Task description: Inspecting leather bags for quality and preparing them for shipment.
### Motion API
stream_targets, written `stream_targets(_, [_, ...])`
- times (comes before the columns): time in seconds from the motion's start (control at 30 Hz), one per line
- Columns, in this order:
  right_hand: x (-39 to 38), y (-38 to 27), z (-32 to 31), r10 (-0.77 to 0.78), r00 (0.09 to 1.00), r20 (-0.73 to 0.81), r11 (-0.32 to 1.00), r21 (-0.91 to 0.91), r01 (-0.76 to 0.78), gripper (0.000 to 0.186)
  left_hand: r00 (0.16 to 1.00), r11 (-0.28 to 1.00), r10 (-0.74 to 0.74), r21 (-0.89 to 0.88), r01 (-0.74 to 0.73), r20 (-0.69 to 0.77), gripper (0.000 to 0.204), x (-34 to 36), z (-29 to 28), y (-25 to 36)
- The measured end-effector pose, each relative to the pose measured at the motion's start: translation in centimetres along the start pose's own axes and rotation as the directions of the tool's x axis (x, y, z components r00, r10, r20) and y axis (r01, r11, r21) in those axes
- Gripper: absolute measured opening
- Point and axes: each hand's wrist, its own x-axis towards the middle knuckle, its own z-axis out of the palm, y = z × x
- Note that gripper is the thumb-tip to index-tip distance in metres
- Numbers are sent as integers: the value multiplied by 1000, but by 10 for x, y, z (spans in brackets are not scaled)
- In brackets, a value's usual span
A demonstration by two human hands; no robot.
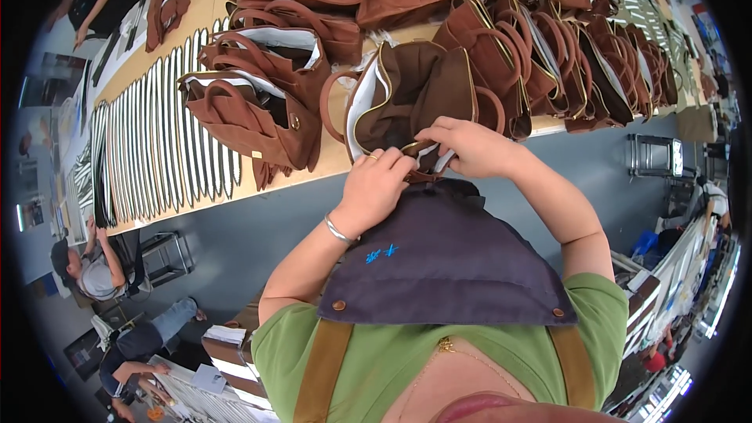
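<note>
Directly in front of me a reddish-brown handbag [439,94] gapes open, showing its dark brown lining, gold zipper and a white inner layer at the left. One round handle sticks out on each side. My left hand [381,184] is closed on the near edge of the bag, fingers bent over the rim by the zipper. A little to its right, my right hand [470,147] pinches the same near edge, with a small whitish piece just below its fingers. Both sets of fingertips are partly hidden inside the opening.
More brown handbags [258,117] stand left of mine, and a row of them [548,63] runs along the right. Black-and-white strips [164,125] lie on the table [313,182] at the left. A stool [656,155] stands on the floor; several people work around.
</note>
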Motion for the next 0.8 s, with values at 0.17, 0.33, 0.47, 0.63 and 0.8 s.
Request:
stream_targets(0.17, [9, -4, -19, -22, 999, 48, 997, 75, 18, 44, 968, 981, -81, -189, 35, -238, 22, 25, -17, -10])
stream_targets(0.33, [23, -1, -26, 57, 983, 172, 988, 131, -81, 21, 967, 907, -111, -374, 192, 229, 13, 39, -11, -35])
stream_targets(0.47, [29, 4, -24, 221, 954, 200, 935, 234, -266, 16, 960, 840, -137, -485, 242, 243, 13, 47, -15, -35])
stream_targets(0.63, [28, 7, -21, 242, 945, 219, 926, 239, -293, 15, 977, 875, -127, -443, 192, 172, 13, 45, -13, -32])
stream_targets(0.8, [27, 0, -23, 247, 932, 263, 930, 205, -305, 24, 995, 947, -95, -306, 100, 31, 10, 38, 3, -34])
